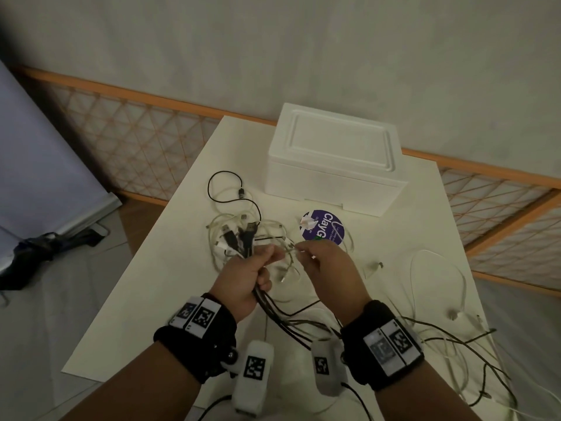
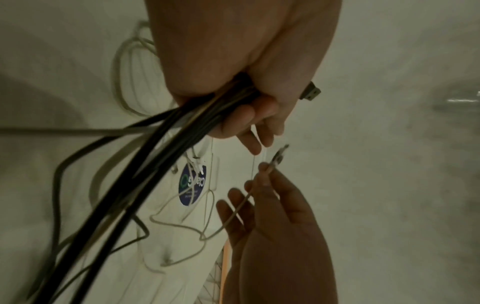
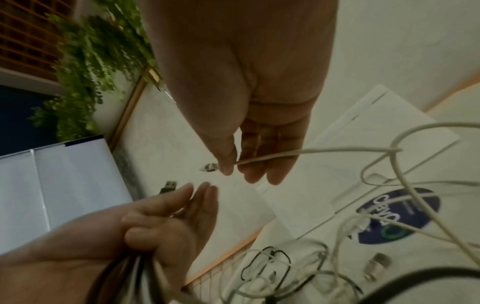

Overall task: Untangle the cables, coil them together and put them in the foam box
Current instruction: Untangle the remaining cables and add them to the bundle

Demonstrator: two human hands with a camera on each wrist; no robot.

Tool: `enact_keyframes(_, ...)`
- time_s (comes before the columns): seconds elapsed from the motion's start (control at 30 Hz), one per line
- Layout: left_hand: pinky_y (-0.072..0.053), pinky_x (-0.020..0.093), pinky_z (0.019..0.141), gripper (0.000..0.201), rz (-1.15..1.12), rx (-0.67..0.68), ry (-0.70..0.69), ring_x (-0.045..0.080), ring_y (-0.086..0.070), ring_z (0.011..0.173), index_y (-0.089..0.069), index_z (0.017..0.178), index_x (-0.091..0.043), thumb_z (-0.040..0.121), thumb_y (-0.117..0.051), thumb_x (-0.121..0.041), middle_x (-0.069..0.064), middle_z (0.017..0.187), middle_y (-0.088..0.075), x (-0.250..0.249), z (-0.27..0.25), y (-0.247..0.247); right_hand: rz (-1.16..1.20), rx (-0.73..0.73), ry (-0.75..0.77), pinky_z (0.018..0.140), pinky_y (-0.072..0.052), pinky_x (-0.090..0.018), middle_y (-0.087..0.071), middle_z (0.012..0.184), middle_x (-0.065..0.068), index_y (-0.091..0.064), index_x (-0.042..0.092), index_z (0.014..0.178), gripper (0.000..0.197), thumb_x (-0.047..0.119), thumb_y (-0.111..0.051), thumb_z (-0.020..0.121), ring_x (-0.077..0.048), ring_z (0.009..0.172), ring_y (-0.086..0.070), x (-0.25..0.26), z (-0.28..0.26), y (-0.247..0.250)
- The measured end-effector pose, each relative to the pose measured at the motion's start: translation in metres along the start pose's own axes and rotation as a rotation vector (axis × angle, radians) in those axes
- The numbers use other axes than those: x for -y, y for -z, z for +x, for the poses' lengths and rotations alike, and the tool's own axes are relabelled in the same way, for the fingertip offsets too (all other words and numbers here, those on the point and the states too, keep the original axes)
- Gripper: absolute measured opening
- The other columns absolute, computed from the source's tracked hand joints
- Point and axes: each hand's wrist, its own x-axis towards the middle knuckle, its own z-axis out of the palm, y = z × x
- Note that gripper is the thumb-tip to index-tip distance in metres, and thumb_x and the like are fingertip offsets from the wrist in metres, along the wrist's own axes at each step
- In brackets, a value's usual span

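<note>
My left hand (image 1: 243, 278) grips the cables (image 1: 239, 238) near the plugs; my right hand (image 1: 326, 262) pinches one thin, limp white cable (image 3: 272, 158) at its plug.

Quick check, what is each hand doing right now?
Left hand: grips a bundle of cables.
Right hand: pinches the end of a white cable between thumb and fingers.
</note>
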Motion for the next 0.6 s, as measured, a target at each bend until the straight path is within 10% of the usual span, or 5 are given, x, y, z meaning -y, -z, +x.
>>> enact_keyframes(0.23, -0.028, 0.019, 0.042, 0.025, 0.064, 0.134, -0.057, 0.005, -0.032, 0.038, -0.067, 0.071, -0.015, 0.093, -0.057, -0.017, -0.002, 0.070, -0.062, -0.003, -0.015, -0.019, 0.244, -0.044, 0.000, 0.072, -0.053, -0.035, -0.068, 0.088, 0.003, -0.068, 0.023, 0.100, 0.023, 0.008, -0.055, 0.089, -0.011, 0.077, -0.062, 0.026, 0.003, 0.005)
enact_keyframes(0.43, -0.028, 0.019, 0.040, 0.021, 0.057, 0.034, -0.161, 0.007, -0.030, 0.038, -0.073, 0.073, -0.014, 0.090, -0.061, -0.018, 0.008, 0.071, -0.055, -0.001, -0.012, -0.010, -0.003, 0.050, 0.007, 0.060, -0.046, -0.030, -0.058, 0.064, 0.007, -0.052, 0.029, 0.122, 0.030, 0.041, -0.051, 0.094, -0.006, 0.059, -0.053, 0.028, 0.001, 0.002)
enact_keyframes(0.6, -0.028, 0.016, 0.036, 0.020, -0.195, -0.003, -0.220, 0.004, -0.029, 0.036, -0.061, 0.081, -0.013, 0.093, -0.051, -0.025, -0.002, 0.081, -0.069, -0.019, -0.002, 0.004, -0.267, 0.208, -0.017, 0.069, -0.047, -0.037, -0.065, 0.080, -0.001, -0.060, 0.017, 0.089, 0.030, 0.040, -0.043, 0.098, -0.023, 0.079, -0.060, -0.001, -0.009, 0.011)
